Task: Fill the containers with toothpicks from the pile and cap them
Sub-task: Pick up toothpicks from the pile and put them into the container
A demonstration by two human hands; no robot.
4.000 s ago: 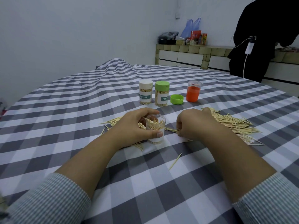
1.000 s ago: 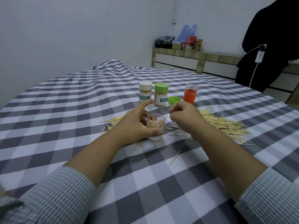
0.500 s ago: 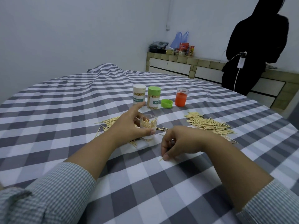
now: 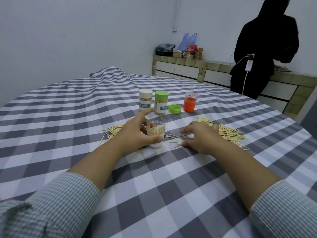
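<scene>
Compared with half a second before, the right hand (image 4: pixel 199 138) has been shifted toward 1 o'clock, onto loose toothpicks (image 4: pixel 228 133) on the checked tablecloth (image 4: pixel 154 194). It is held palm-down, fingers spread, nothing gripped. The open clear container (image 4: pixel 155 134), upright and part-filled, is clasped by the left hand (image 4: pixel 135 133).

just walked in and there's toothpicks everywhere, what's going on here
A person is filling small containers with toothpicks. The left hand steadies an open clear container, partly filled, on the checked tablecloth. The right hand rests, fingers spread, on loose toothpicks beside it, gathering more. Farther back stand two capped containers, white-capped and green-capped, plus a loose green cap and an orange container.
</scene>
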